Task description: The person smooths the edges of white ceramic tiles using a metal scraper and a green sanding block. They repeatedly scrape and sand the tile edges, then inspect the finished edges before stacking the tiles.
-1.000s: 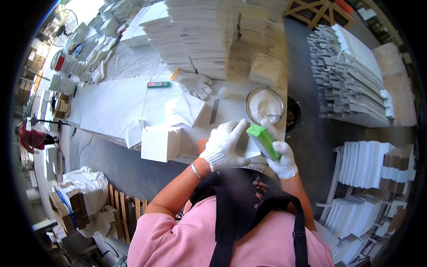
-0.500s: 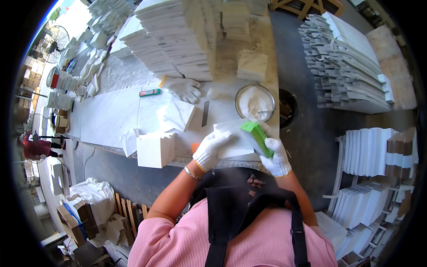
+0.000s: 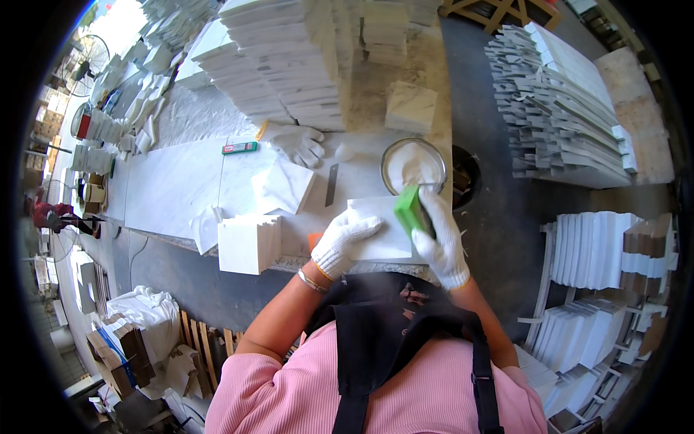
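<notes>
My left hand [image 3: 345, 244], in a white knit glove, holds the left side of a flat white stone tile [image 3: 374, 208] near the table's front edge, its fingers lying over the top face. Gripped in my gloved right hand [image 3: 444, 244] is a green sanding block [image 3: 409, 211], tilted over the tile's right side. Whether the block touches the tile is hard to tell. A round metal bowl [image 3: 385, 181] of white paste or powder stands just beyond my right hand. Something orange [image 3: 314, 240] shows beside my left wrist.
Small white tiles [image 3: 249, 244] stand stacked left of my hands, with a veined tile [image 3: 283, 186] behind. A metal strip [image 3: 332, 185], a loose glove [image 3: 295, 145] and a small green box [image 3: 239, 147] lie farther back. Tall tile stacks [image 3: 282, 65] rise beyond.
The green sanding block has turned and moved slightly left over the tile, my right hand now wrapping it from the right. My left fingers reach a little farther over the tile.
</notes>
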Tool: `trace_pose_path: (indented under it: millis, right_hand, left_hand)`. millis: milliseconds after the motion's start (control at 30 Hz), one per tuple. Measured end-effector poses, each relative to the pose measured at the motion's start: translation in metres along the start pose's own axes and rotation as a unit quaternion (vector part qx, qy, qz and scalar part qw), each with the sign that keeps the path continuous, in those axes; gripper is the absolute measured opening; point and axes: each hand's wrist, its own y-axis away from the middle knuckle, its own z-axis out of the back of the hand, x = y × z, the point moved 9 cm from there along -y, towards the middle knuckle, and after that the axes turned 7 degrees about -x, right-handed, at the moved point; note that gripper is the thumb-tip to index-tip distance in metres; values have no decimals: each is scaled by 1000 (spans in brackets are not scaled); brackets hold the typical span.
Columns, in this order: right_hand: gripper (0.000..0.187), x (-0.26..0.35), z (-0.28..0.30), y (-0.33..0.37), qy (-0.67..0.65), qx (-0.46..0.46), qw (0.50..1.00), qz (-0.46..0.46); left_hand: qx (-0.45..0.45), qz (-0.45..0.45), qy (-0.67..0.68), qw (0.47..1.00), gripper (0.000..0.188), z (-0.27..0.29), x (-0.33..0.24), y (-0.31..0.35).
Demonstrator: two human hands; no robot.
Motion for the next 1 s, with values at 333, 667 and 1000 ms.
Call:
trace_pose_path:
  millis: [333, 667, 1000]
  right_hand:
    - [69, 45, -11, 3, 77, 58, 990, 102]
    - [66, 59, -18, 2, 75, 75, 983, 150]
    - [71, 59, -18, 1, 89, 86, 983, 135]
  left_hand:
    - [-20, -16, -16, 1000, 41, 12, -10, 0]
    - [-27, -32, -28, 999, 41, 18, -17, -8]
    - [-54, -24, -25, 998, 37, 22, -18, -6]
